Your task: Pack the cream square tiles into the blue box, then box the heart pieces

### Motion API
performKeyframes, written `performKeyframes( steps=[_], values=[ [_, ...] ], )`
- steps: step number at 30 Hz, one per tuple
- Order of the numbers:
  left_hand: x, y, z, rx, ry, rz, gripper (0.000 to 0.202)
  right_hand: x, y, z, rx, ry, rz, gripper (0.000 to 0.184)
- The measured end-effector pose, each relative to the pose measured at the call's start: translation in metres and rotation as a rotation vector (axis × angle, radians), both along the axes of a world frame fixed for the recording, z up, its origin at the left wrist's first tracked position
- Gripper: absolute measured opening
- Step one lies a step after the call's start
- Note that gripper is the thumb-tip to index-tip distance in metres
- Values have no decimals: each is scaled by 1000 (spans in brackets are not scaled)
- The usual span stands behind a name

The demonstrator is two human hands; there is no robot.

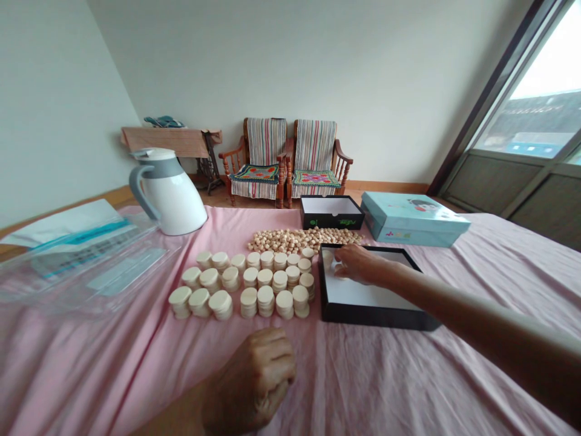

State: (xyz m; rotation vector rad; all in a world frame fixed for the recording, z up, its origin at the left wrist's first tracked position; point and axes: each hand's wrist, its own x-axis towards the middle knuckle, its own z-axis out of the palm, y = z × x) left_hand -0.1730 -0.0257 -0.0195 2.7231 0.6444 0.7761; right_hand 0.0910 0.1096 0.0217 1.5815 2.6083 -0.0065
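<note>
My right hand (356, 264) reaches into a shallow black box (381, 318) with a white inside. Its fingers curl down near the box's left side; what they grip is hard to make out. Pale round discs (327, 259) show beside the fingertips inside the box. To the left, several short stacks of pale wooden discs (265, 301) stand in rows on the pink cloth (281, 418). In front of these rows my left hand (267, 375) rests in a loose fist, with nothing visible in it. Behind the stacks lies a heap of small wooden beads (290, 241).
A second black box (333, 218) and a light blue box (415, 221) sit at the back right. At the left stand a white-and-grey jug (175, 197) and clear plastic bags (113, 266). Beyond the table are two wooden chairs (263, 160) and a cloth-covered stand (167, 142).
</note>
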Motion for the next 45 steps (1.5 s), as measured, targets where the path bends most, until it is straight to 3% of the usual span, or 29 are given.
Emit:
performKeyframes(
  steps=[13,22,31,38,45],
  values=[
    [-1,-1,0,-3,13,-11,17,-2,4,1,-43,3,-31,26],
    [-1,2,-2,9,35,-9,18,-7,-10,15,-77,26,-90,25],
    [-1,1,0,-17,19,-8,17,11,-2,20,-71,66,-85,27],
    [-1,1,0,-30,13,-8,17,29,-13,21,-454,192,-181,31],
    [0,2,-1,-34,-2,-11,17,48,-6,2,-533,357,-194,34]
  ],
)
